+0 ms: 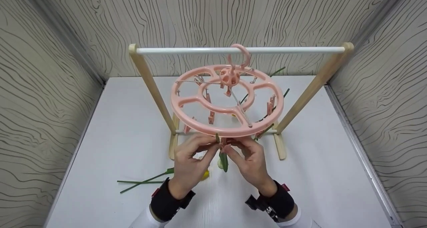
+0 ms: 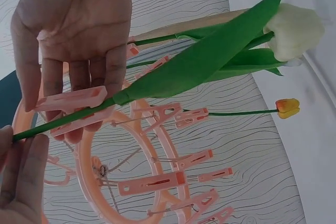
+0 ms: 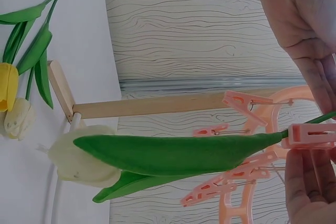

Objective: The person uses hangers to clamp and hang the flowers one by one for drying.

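Head view: both hands meet under the near rim of the pink round clip hanger (image 1: 227, 99), which hangs by its hook from the white rail (image 1: 240, 50) of a wooden rack standing mid-counter. The left hand (image 1: 192, 161) pinches a tulip stem (image 1: 223, 159); the right hand (image 1: 248, 159) squeezes a pink clip (image 1: 223, 142). Loose green stems (image 1: 143, 181) lie on the counter (image 1: 110, 121) toward its left edge.

Left wrist view: the stem sits between the clip's (image 2: 73, 109) jaws, the cream tulip (image 2: 294, 30) hanging from it.

Right wrist view: the right hand's fingers (image 3: 302, 182) grip the clip (image 3: 310, 136) on the stem, beside the cream bloom (image 3: 79, 161).
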A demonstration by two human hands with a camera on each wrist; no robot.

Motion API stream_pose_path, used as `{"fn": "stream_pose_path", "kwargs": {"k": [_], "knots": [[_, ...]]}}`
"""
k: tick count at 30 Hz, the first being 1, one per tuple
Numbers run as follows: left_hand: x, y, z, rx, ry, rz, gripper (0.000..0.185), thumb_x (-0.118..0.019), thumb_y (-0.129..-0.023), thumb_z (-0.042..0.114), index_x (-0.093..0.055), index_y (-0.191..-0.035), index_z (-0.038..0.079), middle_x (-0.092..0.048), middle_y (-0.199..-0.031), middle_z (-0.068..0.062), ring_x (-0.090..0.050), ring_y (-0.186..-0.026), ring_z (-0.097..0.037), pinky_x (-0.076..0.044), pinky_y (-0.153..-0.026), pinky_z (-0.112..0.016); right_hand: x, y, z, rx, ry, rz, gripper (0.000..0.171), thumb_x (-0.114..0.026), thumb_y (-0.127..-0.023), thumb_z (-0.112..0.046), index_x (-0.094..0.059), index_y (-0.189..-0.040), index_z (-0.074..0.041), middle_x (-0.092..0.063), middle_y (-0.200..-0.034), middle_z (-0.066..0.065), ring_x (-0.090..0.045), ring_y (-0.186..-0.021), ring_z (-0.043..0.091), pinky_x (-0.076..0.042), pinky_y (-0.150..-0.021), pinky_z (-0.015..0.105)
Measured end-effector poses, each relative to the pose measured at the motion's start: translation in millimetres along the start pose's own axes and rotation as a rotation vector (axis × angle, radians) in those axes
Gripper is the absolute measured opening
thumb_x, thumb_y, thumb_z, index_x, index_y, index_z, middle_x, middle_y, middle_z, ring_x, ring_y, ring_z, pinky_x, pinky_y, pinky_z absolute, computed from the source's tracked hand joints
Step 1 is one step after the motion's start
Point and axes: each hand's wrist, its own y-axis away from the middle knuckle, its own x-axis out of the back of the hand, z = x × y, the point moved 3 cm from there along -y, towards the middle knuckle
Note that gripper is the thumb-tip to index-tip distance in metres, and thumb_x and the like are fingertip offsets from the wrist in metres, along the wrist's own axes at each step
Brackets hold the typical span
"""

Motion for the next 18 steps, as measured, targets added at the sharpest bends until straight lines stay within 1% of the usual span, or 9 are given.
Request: {"fn": "stream_pose_path", "kwargs": {"k": [4, 6, 10, 11, 14, 16, 18], "knots": [[0.6, 1.4, -0.3, 0.007, -0.005, -0.001, 0.028, -0.081, -0.081, -0.014, -0.075, -0.108, -0.005, -0.077, -0.103, -0.019, -0.079, -0.092, -0.028, -0.066, -0.082, -0.026, 1, 0, 0, -0.002, 0.007, 0.01, 0.045, -0.063, -0.09, 0.022, -0.065, -0.131, 0.003, -0.071, -0.127, -0.005, -0.07, -0.116, 0.01, -0.06, -0.104, 0.024], [1.6, 2.1, -0.5, 0.023, 0.005, 0.0, 0.028, -0.081, -0.082, -0.014, -0.074, -0.108, -0.006, -0.077, -0.102, -0.019, -0.079, -0.092, -0.029, -0.066, -0.082, -0.027, 1, 1, 1, -0.003, 0.012, 0.016, 0.045, -0.063, -0.089, 0.022, -0.066, -0.13, 0.002, -0.071, -0.127, -0.006, -0.07, -0.116, 0.009, -0.06, -0.103, 0.024], [4.8, 5.5, -2.8, 0.04, 0.016, 0.004, 0.029, -0.081, -0.082, -0.014, -0.074, -0.109, -0.006, -0.077, -0.102, -0.019, -0.078, -0.094, -0.026, -0.067, -0.082, -0.028, 1, 1, 3, 0.005, 0.014, 0.024, 0.043, -0.063, -0.09, 0.022, -0.065, -0.129, 0.005, -0.071, -0.126, -0.005, -0.07, -0.115, 0.009, -0.06, -0.102, 0.023], [6.0, 6.9, -3.7, 0.044, 0.019, 0.008, 0.029, -0.082, -0.082, -0.014, -0.074, -0.109, -0.006, -0.077, -0.102, -0.019, -0.078, -0.095, -0.025, -0.067, -0.082, -0.028, 1, 2, 4, -0.001, 0.015, 0.027, 0.042, -0.063, -0.09, 0.021, -0.065, -0.129, 0.004, -0.071, -0.126, -0.006, -0.07, -0.115, 0.008, -0.06, -0.102, 0.023], [10.8, 13.1, -8.0, 0.057, 0.015, 0.015, 0.031, -0.082, -0.081, -0.014, -0.075, -0.109, -0.003, -0.077, -0.101, -0.017, -0.078, -0.094, -0.021, -0.067, -0.081, -0.028, 1, 4, 6, 0.004, 0.027, 0.035, 0.043, -0.063, -0.091, 0.021, -0.064, -0.13, 0.004, -0.071, -0.126, -0.005, -0.07, -0.117, 0.009, -0.06, -0.103, 0.024], [14.9, 18.4, -12.0, 0.066, -0.002, 0.019, 0.032, -0.082, -0.08, -0.015, -0.076, -0.109, 0.0, -0.077, -0.1, -0.015, -0.078, -0.092, -0.02, -0.067, -0.079, -0.026, 2, 7, 9, 0.004, 0.041, 0.043, 0.043, -0.062, -0.091, 0.021, -0.064, -0.131, 0.004, -0.07, -0.128, -0.005, -0.068, -0.12, 0.009, -0.06, -0.104, 0.025], [19.7, 24.8, -17.1, 0.098, -0.031, 0.011, 0.031, -0.082, -0.082, -0.012, -0.076, -0.109, 0.003, -0.078, -0.1, -0.013, -0.078, -0.091, -0.019, -0.067, -0.078, -0.025, 4, 11, 12, 0.006, 0.055, 0.05, 0.044, -0.062, -0.092, 0.021, -0.064, -0.133, 0.005, -0.07, -0.131, -0.003, -0.067, -0.123, 0.01, -0.06, -0.104, 0.025]]}}
